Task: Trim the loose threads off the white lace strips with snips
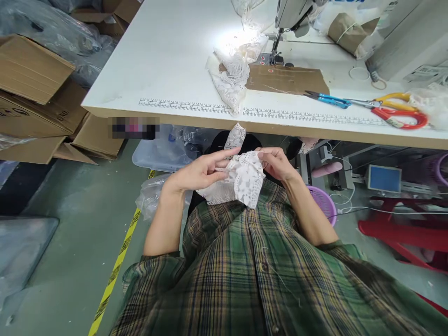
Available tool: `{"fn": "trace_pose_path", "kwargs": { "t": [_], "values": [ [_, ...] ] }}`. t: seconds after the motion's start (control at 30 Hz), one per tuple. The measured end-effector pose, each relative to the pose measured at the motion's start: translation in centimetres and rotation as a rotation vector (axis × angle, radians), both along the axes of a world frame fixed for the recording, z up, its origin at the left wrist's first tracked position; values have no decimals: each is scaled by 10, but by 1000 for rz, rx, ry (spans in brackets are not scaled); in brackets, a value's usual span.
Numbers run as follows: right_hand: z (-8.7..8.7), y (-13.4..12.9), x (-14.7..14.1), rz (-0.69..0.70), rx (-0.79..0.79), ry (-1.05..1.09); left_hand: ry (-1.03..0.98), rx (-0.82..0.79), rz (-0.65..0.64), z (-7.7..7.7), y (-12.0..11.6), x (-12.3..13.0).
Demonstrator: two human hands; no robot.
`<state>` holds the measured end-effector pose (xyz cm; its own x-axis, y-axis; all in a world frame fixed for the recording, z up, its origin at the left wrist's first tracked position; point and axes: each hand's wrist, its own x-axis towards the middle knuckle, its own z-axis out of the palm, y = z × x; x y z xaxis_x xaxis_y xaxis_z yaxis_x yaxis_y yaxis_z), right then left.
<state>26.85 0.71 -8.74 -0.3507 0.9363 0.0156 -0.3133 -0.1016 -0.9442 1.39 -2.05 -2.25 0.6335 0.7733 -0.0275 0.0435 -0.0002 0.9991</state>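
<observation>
White lace fabric [249,179] lies over my lap, just below the table's front edge. At its left side my left hand [206,170] holds it between thumb and fingers. The fingers of my right hand [275,163] pinch its upper right edge. A narrow lace strip [235,136] rises from it toward the table. More white lace [233,79] is heaped on the tabletop and hangs to the front edge, beside the sewing machine [276,49] and a piece of brown cardboard [287,79].
Blue snips [329,100] and scissors with orange and red handles [399,111] lie on the white table [150,56], right of the lace. A printed ruler runs along the front edge. Cardboard boxes [35,102] stand left; a purple basket [324,203] and red stool [402,235] are lower right.
</observation>
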Motion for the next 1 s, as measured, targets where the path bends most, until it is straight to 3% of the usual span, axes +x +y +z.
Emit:
{"fn": "trace_pose_path", "kwargs": {
  "t": [0.13, 0.3, 0.43, 0.57, 0.67, 0.73, 0.87, 0.93, 1.0],
  "values": [
    [-3, 5, -8, -69, 18, 88, -42, -103, 173, -18, 5, -6],
    [-11, 1, -10, -62, -54, 154, -116, -206, 249, -38, 2, -12],
    [-12, 1, -7, -62, -50, 105, -96, -194, 280, -45, 4, -13],
    [7, -2, 0, -8, 82, -148, 50, 20, 286, -42, 5, -13],
    [34, -10, 0, 162, 268, -484, 110, 235, 299, -34, 4, -7],
    [51, -17, -5, 271, 376, -590, 83, 317, 249, -28, 1, 1],
    [75, -30, -17, 300, 483, -546, 66, 405, 174, -19, -10, 18],
    [78, -35, -19, 226, 444, -469, 73, 390, 174, -18, -19, 19],
    [73, -39, -20, 149, 308, -375, 46, 323, 184, -20, -26, 13]
  ]
}}
